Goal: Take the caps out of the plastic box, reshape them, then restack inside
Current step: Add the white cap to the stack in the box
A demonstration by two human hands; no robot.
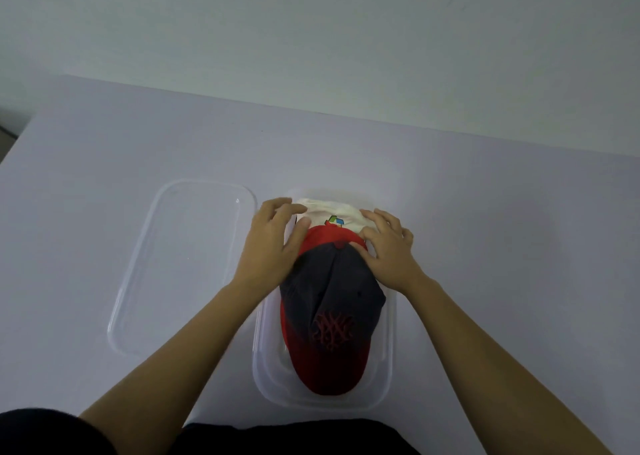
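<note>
caps: 2 sure. navy cap (332,292), red brim, on top; white cap (332,210) at far end; red band (325,235) between, unclear if separate
box (389,350): 1, clear, holds caps
lid (180,264): 1, beside box
left hand (273,247): fingers curled over white cap
right hand (389,247): fingers spread, pressing caps
</note>
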